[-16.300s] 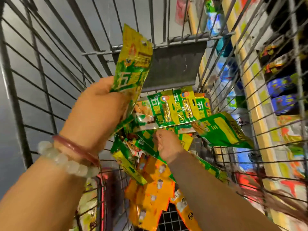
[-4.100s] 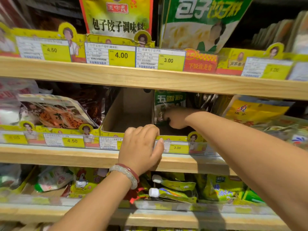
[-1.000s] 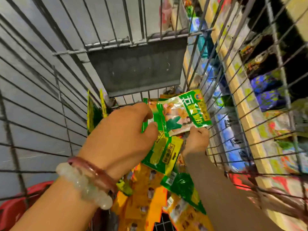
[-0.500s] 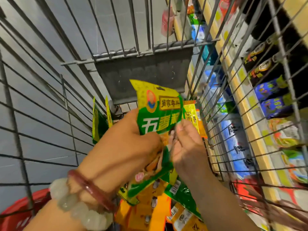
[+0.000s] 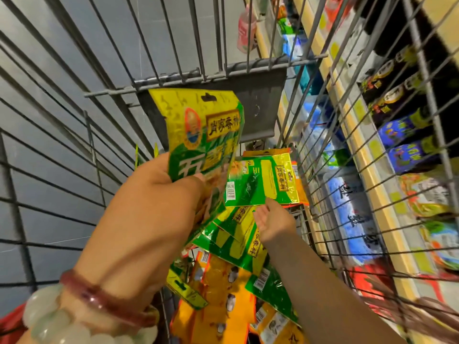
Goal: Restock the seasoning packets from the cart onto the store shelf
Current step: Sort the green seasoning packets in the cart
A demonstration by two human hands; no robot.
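Your left hand point(image 5: 164, 194) grips an upright green seasoning packet point(image 5: 198, 135); your right hand point(image 5: 274, 220), fingers reaching, touches another green packet point(image 5: 263, 182) inside the cart point(image 5: 211, 78).

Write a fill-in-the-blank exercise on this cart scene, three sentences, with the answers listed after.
1. The left hand grips an upright green and yellow seasoning packet and wears two ____ on its wrist.
2. The right hand reaches toward a second green packet inside the wire ____.
3. The packets lying lowest in the pile are mostly ____ in colour.

Answers: bracelets; cart; orange
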